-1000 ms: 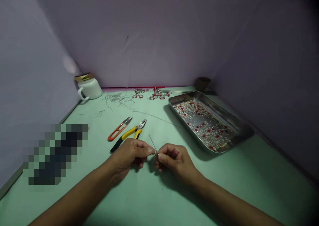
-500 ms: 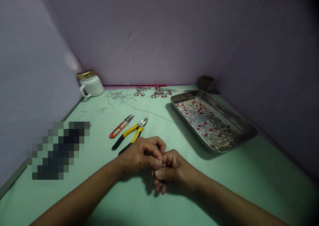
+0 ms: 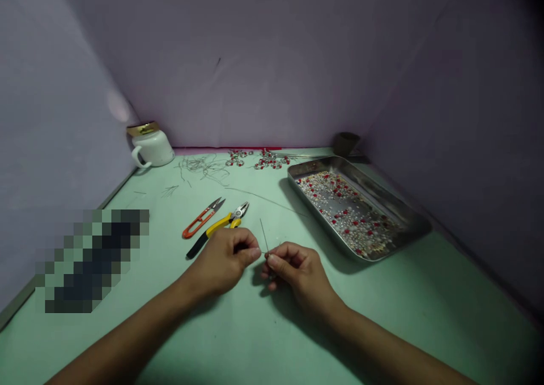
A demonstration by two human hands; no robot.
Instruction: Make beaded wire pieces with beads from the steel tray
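Note:
Above the front middle of the table, my left hand point(image 3: 227, 260) is closed, thumb and forefinger pinching the end of a thin wire. A short gap separates it from my right hand point(image 3: 300, 272), whose thumb and fingers are closed on the same piece of wire. One thin wire point(image 3: 264, 235) stands up from the right fingertips, tilted slightly left. Something small and reddish shows at those fingertips; most of the piece is hidden inside the hand. Behind my left hand lie pliers point(image 3: 219, 224) with yellow and black handles, partly covered, and orange thread snips point(image 3: 199, 223).
At right stands a metal tray point(image 3: 327, 235) of red, white and golden beads. Toward the back lie tangled wire point(image 3: 204, 167) and red-and-clear beaded pieces point(image 3: 268, 159). A white mug point(image 3: 155, 148) with a gold lid and a dark cup point(image 3: 346, 143) stand at the rear corners.
My hands were together, fingers touching; now the left has drawn away to the left. The upright wire between them has come into view. The camera view has shifted slightly.

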